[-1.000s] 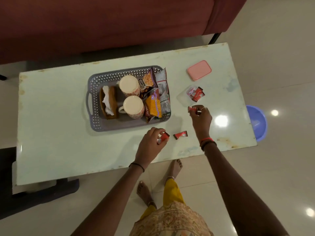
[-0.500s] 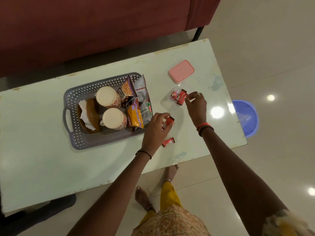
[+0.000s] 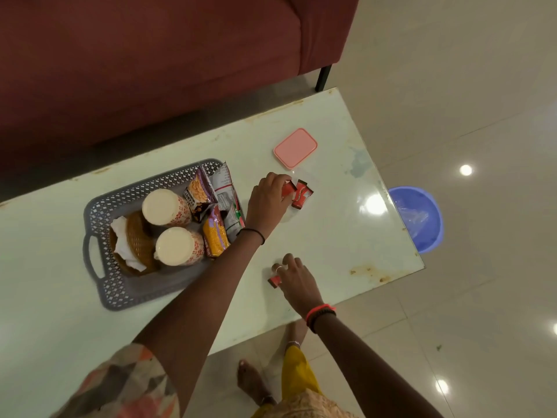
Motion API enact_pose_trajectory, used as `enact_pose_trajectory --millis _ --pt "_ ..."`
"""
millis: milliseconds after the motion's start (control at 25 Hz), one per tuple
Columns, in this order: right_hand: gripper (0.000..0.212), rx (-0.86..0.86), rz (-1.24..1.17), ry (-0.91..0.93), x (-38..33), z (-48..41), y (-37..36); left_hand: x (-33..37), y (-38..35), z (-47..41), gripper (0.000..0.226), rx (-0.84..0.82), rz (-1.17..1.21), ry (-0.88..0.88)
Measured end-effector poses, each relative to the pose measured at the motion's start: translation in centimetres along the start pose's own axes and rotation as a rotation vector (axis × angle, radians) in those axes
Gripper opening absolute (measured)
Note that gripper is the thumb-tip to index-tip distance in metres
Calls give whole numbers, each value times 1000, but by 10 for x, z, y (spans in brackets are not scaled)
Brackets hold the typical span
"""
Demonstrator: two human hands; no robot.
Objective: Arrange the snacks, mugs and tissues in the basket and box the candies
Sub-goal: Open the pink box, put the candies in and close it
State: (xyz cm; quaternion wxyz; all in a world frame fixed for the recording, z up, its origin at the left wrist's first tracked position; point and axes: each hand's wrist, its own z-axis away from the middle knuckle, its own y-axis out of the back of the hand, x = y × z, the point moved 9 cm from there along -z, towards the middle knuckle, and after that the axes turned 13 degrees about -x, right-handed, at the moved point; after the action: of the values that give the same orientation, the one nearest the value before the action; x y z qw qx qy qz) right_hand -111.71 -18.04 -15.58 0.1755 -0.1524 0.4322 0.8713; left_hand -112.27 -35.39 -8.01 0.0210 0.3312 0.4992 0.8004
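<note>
From my remote seat I had the left hand (image 3: 266,203) out over the bench (image 3: 331,236), fingers pinched together on a red candy (image 3: 287,190) right beside the little cluster of red wrapped candies (image 3: 302,194) that sat in what looked like a clear box, its walls too faint for me to be sure. The right hand (image 3: 297,282) was down near the bench's front edge, fingers curled over a last stray candy (image 3: 275,280); I couldn't tell whether they had closed on it or only touched it. The pink lid (image 3: 295,148) lay just beyond the cluster, apart from it. The grey basket (image 3: 120,292) looked done: two mugs (image 3: 166,207) upright, tissues (image 3: 123,245) in their woven holder, snack packets (image 3: 208,203) leaning along the right wall. As for handling, I judged these candies to be featherlight, with crinkly foil wrappers that slide on a glossy top, so I'd take each by pinching across its short sides and not press from above, which would only skate it away. They looked unlikely to break, so a firm pinch seemed safe. The lid looked stiff and thin; I'd lift it by an edge.
</note>
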Motion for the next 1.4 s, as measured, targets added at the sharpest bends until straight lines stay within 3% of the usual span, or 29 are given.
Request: enact_pose_trajectory --millis 320,480,600,840,1080,1200,1400 --pt "28 29 -81 20 11 -8 2 1 -41 -20 35 -150 -175 -63" --pt "17 188 -441 -210 54 3 46 -10 -27 -11 26 -27 70 3" --pt "9 313 -523 -261 78 2 93 -23 -16 -3 25 72 279 112" --pt "14 388 -422 -138 77 -42 180 -37 -22 2 25 168 636 392" --pt "23 168 8 47 51 -86 192 -56 -39 3 29 188 847 690" --pt "24 112 -34 94 49 -93 195 -63 -45 4 31 198 877 768" --pt "36 265 -142 -30 76 -101 228 -61 -58 13 35 188 958 835"
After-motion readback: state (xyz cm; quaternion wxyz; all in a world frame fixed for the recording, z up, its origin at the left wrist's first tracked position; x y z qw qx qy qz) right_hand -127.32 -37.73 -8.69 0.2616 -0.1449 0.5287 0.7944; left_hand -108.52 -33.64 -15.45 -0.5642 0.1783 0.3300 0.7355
